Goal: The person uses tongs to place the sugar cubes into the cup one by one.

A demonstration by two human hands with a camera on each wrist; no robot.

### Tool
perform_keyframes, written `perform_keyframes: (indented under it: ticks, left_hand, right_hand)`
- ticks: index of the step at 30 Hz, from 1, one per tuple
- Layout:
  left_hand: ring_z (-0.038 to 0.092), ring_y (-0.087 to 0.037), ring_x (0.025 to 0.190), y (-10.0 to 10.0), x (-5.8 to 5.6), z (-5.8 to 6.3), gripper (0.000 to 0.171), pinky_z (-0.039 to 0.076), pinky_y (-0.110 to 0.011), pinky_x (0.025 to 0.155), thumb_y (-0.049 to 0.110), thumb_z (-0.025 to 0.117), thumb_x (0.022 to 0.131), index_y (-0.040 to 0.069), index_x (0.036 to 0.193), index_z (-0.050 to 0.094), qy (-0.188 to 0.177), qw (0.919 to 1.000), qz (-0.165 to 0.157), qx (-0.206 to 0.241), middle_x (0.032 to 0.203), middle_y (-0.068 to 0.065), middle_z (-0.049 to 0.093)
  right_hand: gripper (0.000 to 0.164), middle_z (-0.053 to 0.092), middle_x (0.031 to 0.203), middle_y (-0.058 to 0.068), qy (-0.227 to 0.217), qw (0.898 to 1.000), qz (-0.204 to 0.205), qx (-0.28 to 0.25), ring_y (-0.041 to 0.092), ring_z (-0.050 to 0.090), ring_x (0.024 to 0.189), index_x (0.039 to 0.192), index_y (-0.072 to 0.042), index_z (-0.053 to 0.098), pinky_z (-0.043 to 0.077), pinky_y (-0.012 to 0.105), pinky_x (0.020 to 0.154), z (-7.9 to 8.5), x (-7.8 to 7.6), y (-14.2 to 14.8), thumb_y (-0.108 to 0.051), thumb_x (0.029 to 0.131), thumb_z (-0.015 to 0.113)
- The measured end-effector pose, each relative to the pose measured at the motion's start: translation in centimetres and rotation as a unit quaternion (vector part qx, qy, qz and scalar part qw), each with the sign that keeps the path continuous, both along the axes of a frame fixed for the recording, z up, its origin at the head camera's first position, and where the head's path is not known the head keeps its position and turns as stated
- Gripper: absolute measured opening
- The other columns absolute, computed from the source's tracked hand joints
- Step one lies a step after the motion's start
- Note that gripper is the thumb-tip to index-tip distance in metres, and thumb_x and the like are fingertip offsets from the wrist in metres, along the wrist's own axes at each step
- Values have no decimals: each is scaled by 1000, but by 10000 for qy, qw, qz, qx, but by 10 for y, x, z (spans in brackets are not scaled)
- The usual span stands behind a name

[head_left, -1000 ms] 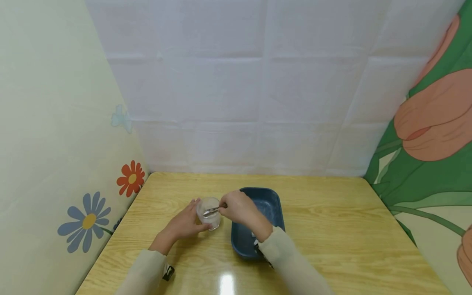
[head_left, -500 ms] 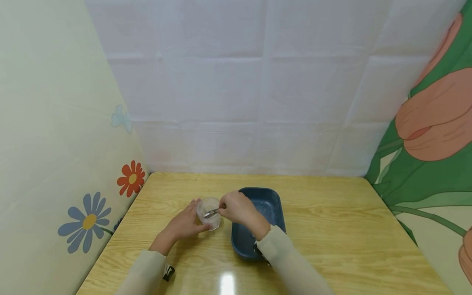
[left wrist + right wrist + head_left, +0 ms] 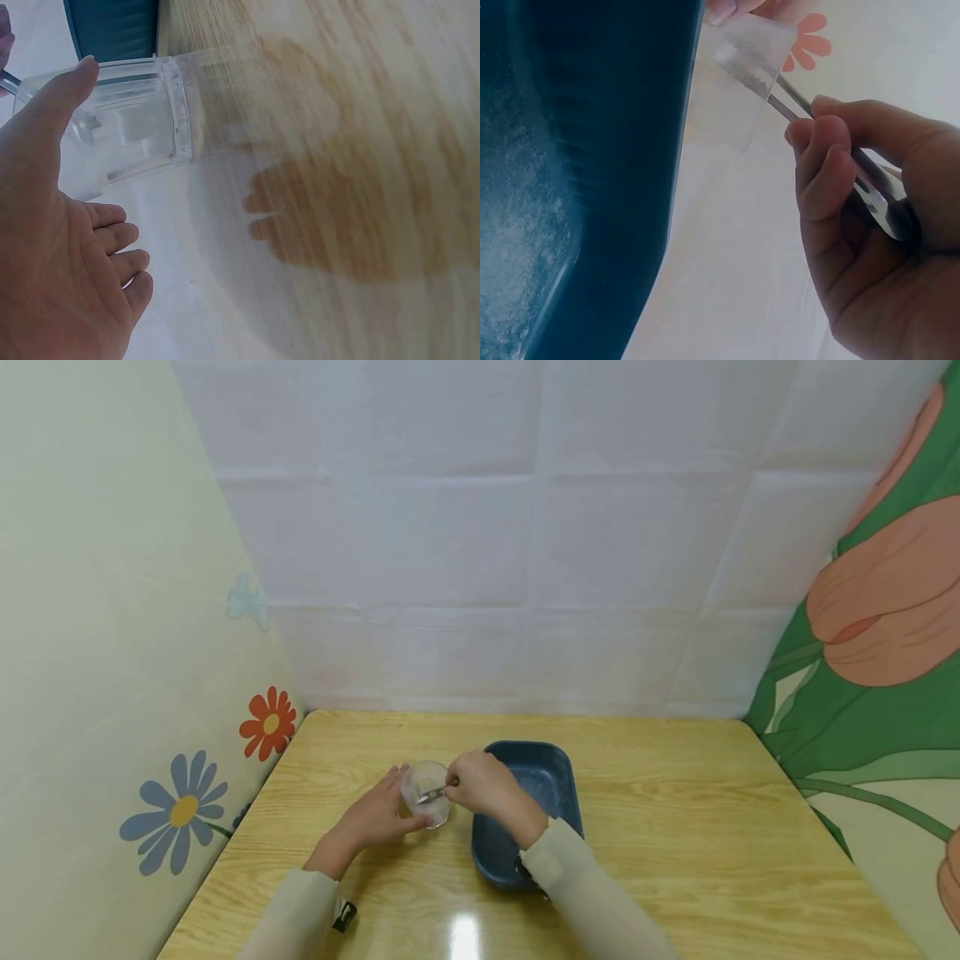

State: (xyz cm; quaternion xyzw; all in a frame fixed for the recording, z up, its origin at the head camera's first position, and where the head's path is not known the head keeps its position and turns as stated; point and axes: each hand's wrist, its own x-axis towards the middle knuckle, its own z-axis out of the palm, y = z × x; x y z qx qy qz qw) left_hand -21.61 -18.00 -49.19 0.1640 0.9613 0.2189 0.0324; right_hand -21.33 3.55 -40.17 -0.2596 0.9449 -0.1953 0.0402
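A clear drinking glass (image 3: 427, 772) stands on the table with small white blocky pieces (image 3: 139, 124) near its base. My left hand (image 3: 375, 814) holds it from the left, thumb along the near side and fingers round the far side. In the left wrist view the thumb (image 3: 64, 94) lies against the glass wall. My right hand (image 3: 483, 785) grips metal tongs (image 3: 881, 202), with fingers and thumb curled round both arms. Their tips reach inside the glass, seen blurred through its wall in the right wrist view. What lies between the tips is hard to tell.
A dark blue rectangular tray (image 3: 561, 793) sits just right of the glass, partly beneath my right forearm. The wooden table (image 3: 697, 827) stretches right. A white sheet (image 3: 525, 568) hangs behind, and flower-patterned panels (image 3: 892, 602) flank both sides.
The tongs shift slightly within the glass, and their arms look closer together than a second ago. My right forearm moves a little left. My left hand keeps its hold on the glass.
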Motion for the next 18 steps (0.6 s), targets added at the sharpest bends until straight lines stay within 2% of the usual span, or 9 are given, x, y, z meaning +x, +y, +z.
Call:
perform_keyframes:
  ticks: [18]
  left_hand:
    - [16, -29, 142, -1, -1, -3, 104, 26, -50, 109, 69, 61, 74, 10, 150, 20, 4, 10000, 4, 29, 154, -9, 20]
  right_hand:
    - [12, 66, 75, -7, -122, 9999, -93, -20, 5, 52, 51, 87, -17, 74, 44, 23, 50, 2, 0, 1, -24, 88, 64]
